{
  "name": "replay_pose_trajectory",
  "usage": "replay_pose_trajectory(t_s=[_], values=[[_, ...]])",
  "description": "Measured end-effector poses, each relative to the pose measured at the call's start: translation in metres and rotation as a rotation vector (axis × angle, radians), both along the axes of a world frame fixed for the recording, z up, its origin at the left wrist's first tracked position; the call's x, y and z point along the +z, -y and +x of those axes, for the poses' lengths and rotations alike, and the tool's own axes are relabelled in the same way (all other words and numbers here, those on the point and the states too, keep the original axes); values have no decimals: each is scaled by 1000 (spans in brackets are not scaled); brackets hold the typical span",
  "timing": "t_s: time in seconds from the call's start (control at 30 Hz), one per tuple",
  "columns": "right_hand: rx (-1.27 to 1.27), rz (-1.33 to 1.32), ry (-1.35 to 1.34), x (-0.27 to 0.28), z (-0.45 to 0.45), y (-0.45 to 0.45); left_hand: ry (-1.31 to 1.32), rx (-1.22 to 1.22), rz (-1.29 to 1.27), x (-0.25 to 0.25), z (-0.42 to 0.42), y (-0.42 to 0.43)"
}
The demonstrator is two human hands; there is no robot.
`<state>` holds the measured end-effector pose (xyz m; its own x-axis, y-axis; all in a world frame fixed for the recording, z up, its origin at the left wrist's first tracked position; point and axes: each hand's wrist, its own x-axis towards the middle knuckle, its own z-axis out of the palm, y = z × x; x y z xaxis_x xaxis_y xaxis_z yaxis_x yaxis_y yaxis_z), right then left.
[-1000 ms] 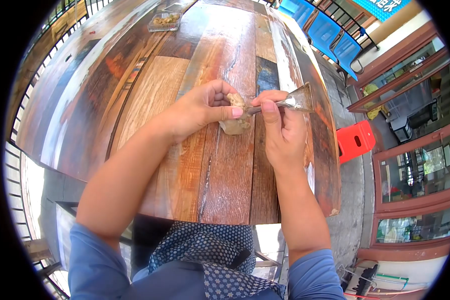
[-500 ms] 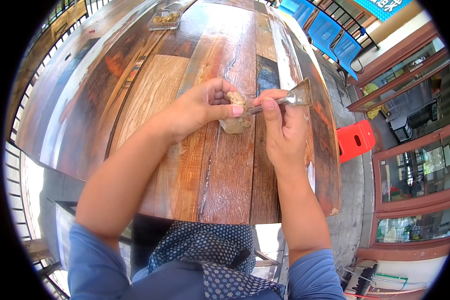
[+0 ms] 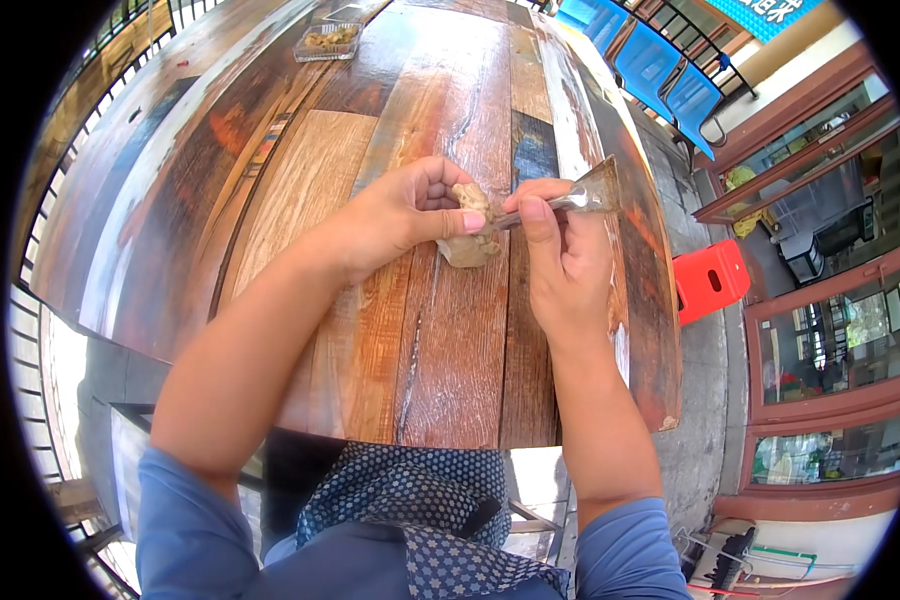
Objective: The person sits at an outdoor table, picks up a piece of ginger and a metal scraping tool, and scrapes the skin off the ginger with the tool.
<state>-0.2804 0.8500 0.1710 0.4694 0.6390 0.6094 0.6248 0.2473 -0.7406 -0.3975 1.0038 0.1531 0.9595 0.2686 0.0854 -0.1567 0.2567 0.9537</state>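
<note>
My left grip (image 3: 410, 220) is closed on a pale brown lump (image 3: 468, 248), with the thumb pressed on its front and the fingers curled behind. My right grip (image 3: 565, 250) pinches a metal tool (image 3: 596, 190) between thumb and fingers; its flared end points away to the right, and its narrow end is at the right side of the lump. I cannot tell exactly where this tip ends. Both hands are above the near half of the wooden surface (image 3: 450, 370). At the far left part stands a clear box (image 3: 310, 55) with brown pieces inside. Beyond the right edge I see a red stool (image 3: 705, 285).
</note>
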Motion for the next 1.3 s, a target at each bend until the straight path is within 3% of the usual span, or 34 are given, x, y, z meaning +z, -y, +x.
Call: replay_pose_trajectory(t_s=[1.3], values=[[-22,-5,24,2,0,1,14,-1,-7,-2,1,0]])
